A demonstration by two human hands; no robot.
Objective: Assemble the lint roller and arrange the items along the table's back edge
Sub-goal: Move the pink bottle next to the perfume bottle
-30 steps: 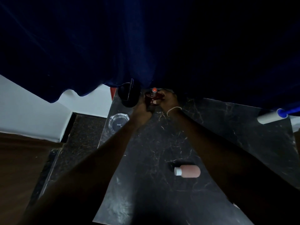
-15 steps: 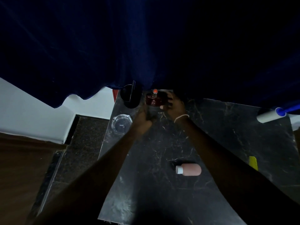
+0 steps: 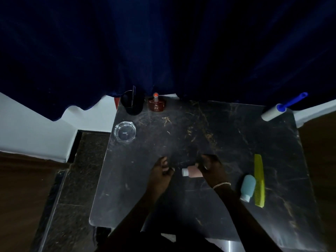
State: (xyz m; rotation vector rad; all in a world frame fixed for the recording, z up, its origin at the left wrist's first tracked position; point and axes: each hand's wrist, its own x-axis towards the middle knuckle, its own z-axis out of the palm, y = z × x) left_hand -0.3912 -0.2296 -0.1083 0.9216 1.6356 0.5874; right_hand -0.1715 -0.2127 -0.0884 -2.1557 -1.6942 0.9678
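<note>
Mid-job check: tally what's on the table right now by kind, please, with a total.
Small travel bottles: 2, pink under the right hand, teal
Perfume bottle: 1
Black cup: 1
Glass ashtray: 1
Yellow comb: 1
Lint roller: 1
Total: 7

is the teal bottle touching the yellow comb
Touching, as far as the head view shows: the teal squeeze bottle lies flat with its right side against the yellow plastic comb, with no dark table visible between them.
</note>
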